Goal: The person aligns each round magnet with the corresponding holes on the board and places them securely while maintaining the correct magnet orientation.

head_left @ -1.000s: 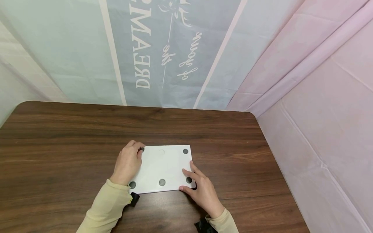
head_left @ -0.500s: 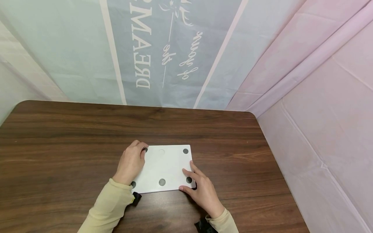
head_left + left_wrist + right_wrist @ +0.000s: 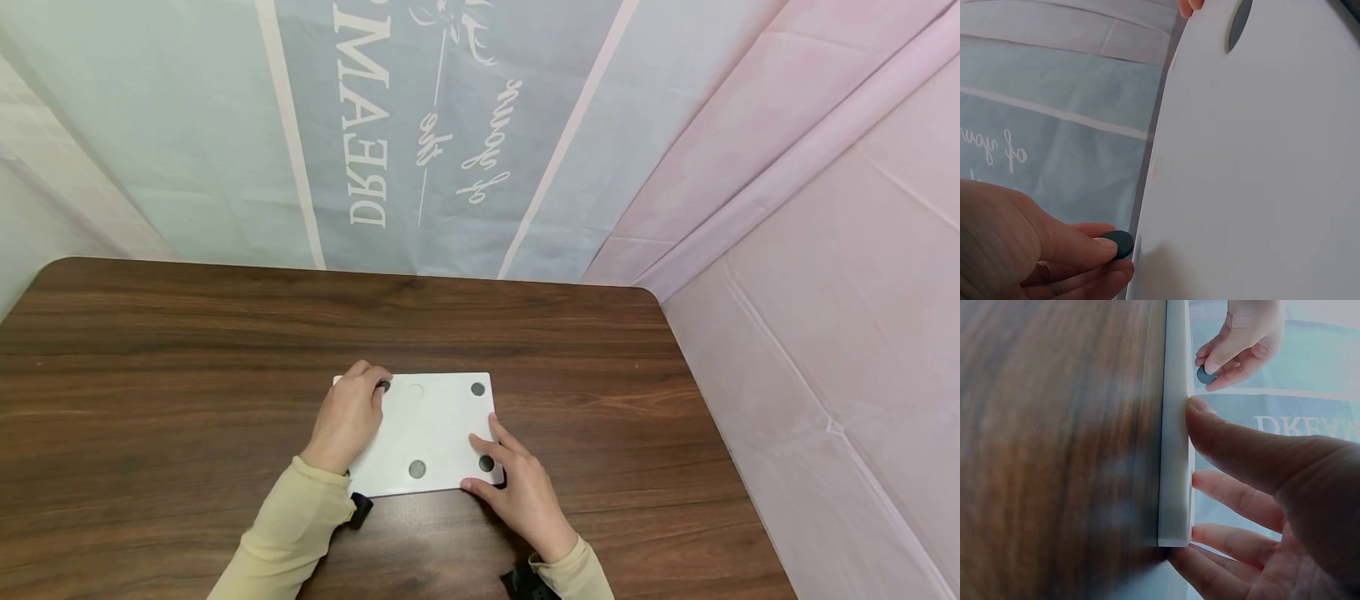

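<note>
A white rectangular board [image 3: 446, 429] lies on the table, with dark round discs on it. My left hand [image 3: 347, 423] is over its left part, pinching a dark round disc [image 3: 1124, 244] between thumb and fingers near the far edge. In the right wrist view a small gap shows between this disc [image 3: 1206, 374] and the board. My right hand [image 3: 525, 492] rests at the near right corner, thumb at the near edge, fingers on the top and right edge, around another dark disc [image 3: 486, 463]. My left hand and wrist cover the board's left side.
Further discs sit at the far right corner [image 3: 477, 389] and middle of the near edge [image 3: 417, 469]. A pale ring [image 3: 416, 390] shows at the far edge's middle. The brown wooden table [image 3: 225, 333] meets a printed curtain [image 3: 420, 167] behind and a pink one [image 3: 847, 350] at right.
My left hand has shifted a little rightward over the board with the disc it pinches. The near left disc is now hidden behind that wrist. My right hand has stayed put.
</note>
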Demonstrator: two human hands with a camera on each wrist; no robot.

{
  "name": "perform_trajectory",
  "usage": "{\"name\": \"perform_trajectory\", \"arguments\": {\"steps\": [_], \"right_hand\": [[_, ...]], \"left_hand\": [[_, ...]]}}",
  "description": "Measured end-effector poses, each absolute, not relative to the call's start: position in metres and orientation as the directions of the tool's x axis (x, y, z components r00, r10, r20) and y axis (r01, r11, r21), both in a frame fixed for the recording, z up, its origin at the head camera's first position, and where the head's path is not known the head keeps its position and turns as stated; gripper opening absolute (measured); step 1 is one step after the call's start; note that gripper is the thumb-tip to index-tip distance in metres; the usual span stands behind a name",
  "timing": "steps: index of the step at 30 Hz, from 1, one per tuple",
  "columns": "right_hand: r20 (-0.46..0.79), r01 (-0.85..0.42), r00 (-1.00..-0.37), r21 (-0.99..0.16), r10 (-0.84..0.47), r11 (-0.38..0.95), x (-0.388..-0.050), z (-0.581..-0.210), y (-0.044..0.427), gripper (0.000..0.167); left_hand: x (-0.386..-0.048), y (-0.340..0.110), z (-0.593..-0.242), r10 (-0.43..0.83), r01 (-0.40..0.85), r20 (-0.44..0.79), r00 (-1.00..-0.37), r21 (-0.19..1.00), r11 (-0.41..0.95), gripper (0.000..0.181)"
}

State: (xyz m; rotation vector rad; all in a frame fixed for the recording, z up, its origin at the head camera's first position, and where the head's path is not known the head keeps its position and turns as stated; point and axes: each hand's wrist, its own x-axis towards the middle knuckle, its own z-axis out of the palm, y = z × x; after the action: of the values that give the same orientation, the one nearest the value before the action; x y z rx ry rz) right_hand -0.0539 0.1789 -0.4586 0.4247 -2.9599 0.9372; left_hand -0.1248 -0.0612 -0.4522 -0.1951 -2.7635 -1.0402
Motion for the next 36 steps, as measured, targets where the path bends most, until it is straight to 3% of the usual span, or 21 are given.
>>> {"name": "perform_trajectory", "arguments": {"steps": [36], "right_hand": [[0.091, -0.261, -0.963, -0.551, -0.254, 0.793, -0.054, -0.460, 0.179, 0.054]], "left_hand": [[-0.127, -0.038, -0.453, 0.049, 0.192, 0.230, -0.972, 0.659, 0.727, 0.014]]}}
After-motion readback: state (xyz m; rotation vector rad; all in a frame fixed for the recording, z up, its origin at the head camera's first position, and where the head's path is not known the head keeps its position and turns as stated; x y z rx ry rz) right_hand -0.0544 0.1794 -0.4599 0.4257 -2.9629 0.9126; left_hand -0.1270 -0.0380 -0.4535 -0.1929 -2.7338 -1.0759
